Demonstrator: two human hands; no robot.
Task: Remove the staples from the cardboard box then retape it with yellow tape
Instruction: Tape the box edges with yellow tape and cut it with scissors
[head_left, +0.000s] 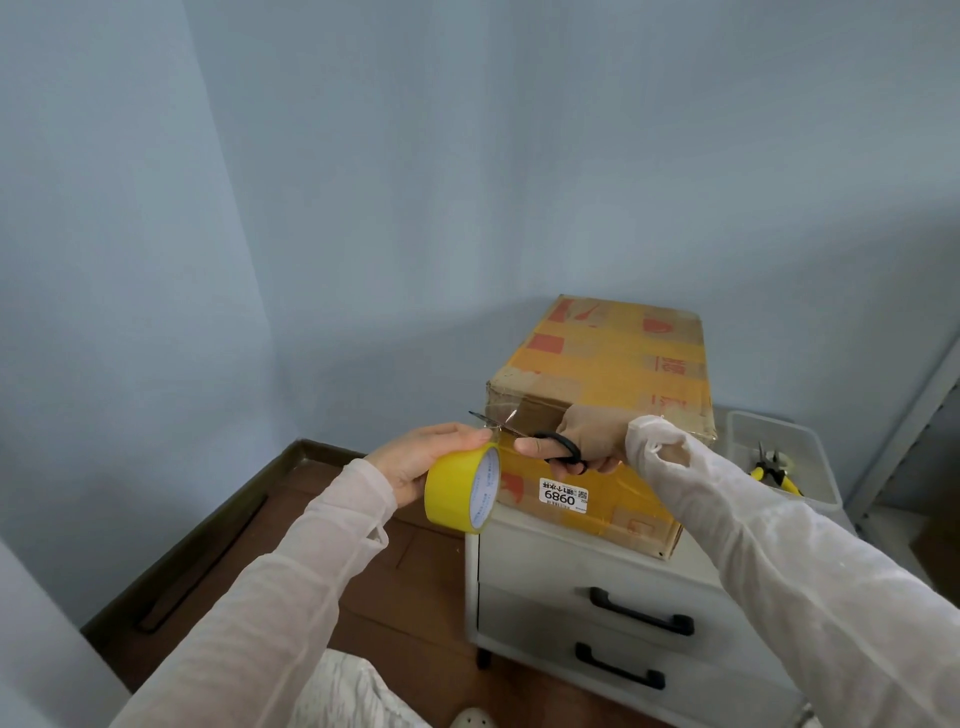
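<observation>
Our left hand (415, 460) is wrapped round the yellow roll (457, 493), thumb on top and fingers beneath, holding it just off the near left corner of the box (613, 364). Our right hand (597, 439) has its fingers through the black loops of the scissors (566, 444). The blades reach left toward the roll and, as best we can tell, are parted only a little. The box sits on the white cabinet (545, 561), close to its front edge, with yellow bands already across its top and front.

We judge that we are about to cut the roll free. The blade tips lie close to our left thumb, so a hasty snip could nick it. If the stretch between roll and box goes slack, the tape may fold and stick to itself, or gum the blades and tear ragged. Pulling hard on the roll could lift the end already laid or drag the box off the cabinet.

That stretch of tape is hard to make out; we see only a glint by the blades. Our right hand covers part of the box's front. No staples show from here, so we cannot say whether all are out. Pliers (774, 470) lie in a tray (821, 493) to the right, partly behind our sleeve.
</observation>
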